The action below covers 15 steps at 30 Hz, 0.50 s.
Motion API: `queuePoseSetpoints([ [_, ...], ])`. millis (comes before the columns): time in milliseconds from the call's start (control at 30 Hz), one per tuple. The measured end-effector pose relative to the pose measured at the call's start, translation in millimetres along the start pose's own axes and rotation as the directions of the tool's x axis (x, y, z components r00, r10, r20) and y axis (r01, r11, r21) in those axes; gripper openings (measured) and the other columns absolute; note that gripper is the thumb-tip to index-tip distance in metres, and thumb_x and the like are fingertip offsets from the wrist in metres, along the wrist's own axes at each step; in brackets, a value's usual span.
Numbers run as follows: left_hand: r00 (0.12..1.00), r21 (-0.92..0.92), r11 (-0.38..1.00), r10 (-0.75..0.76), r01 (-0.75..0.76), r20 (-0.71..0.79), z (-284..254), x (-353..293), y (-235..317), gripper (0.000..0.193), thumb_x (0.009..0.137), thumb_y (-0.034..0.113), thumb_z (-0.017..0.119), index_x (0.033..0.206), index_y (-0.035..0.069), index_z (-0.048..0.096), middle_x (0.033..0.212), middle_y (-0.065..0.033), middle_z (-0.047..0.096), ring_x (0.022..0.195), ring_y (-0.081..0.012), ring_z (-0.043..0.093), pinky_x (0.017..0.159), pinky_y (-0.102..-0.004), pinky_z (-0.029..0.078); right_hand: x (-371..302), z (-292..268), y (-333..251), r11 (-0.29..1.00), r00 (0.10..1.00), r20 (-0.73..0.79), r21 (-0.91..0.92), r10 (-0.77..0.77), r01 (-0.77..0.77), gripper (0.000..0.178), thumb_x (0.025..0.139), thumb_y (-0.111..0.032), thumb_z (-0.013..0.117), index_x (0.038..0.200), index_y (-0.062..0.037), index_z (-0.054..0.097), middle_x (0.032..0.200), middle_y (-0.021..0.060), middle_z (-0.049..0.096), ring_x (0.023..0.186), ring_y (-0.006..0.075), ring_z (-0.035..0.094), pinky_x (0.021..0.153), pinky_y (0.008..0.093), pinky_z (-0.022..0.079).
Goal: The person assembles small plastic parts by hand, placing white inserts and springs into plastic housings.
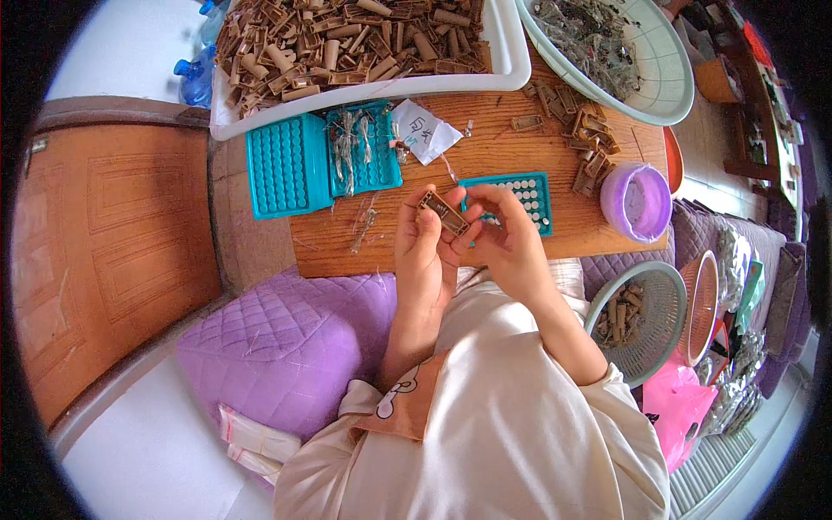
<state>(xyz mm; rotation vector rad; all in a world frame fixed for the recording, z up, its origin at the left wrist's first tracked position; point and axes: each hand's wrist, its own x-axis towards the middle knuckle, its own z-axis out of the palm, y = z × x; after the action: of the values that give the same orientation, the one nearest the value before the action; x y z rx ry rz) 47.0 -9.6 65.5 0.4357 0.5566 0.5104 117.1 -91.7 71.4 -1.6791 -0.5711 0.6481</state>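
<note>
My left hand (418, 251) grips a small brown plastic casing (445, 214) between thumb and fingers, its hollow side facing up. Close by on the right, my right hand (520, 256) has its fingers bent together at the casing's edge. Whatever those fingers may pinch is too small to make out. Partly behind my right hand lies a teal tray (545, 208) with white round pieces in its holes. Left of it, thin wired parts (347, 152) lie across another teal tray (388, 178), beside an empty-looking teal tray (286, 169) with rows of round cups.
A white tub (373, 91) heaped with brown casings stands at the back. Right of it are a pale green basin (672, 87) of wired parts, loose casings (594, 130) and a purple bucket (614, 204). A grey-green basket (674, 303) sits at my right, a purple cushioned seat (286, 347) at my left.
</note>
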Motion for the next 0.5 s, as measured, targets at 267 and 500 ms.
queuePoseSetpoints([
  [267, 0.981, 0.321, 0.928, 0.167, -0.190, 0.096, -5, 0, -18, 0.029, 0.085, 0.009, 0.044, 0.111, 0.003, 0.035, 0.103, -0.0169, 0.051, 0.093, -0.0217, 0.053, 0.078, -0.0289, 0.046, 6, 5, 7, 0.989, 0.996, -0.090, 0.151, 0.008, 0.006, 0.034, 0.067, 0.005, 0.052, 0.101, -0.0003, 0.046, 0.085, 0.0077, 0.057, 0.078, 0.0137, 0.055, 0.071, 0.0243, 0.044],
  [500, 0.971, 0.563, 0.793, 0.153, -0.233, 0.186, -12, 2, -30, 0.029, 0.083, 0.011, 0.048, 0.110, 0.002, 0.038, 0.103, -0.0144, 0.052, 0.094, -0.0197, 0.051, 0.083, -0.0293, 0.040, 13, -16, 10, 0.993, 0.993, 0.033, 0.020, 0.117, -0.118, 0.036, 0.067, 0.004, 0.054, 0.102, -0.0016, 0.047, 0.081, 0.0075, 0.057, 0.074, 0.0128, 0.055, 0.066, 0.0243, 0.044],
])
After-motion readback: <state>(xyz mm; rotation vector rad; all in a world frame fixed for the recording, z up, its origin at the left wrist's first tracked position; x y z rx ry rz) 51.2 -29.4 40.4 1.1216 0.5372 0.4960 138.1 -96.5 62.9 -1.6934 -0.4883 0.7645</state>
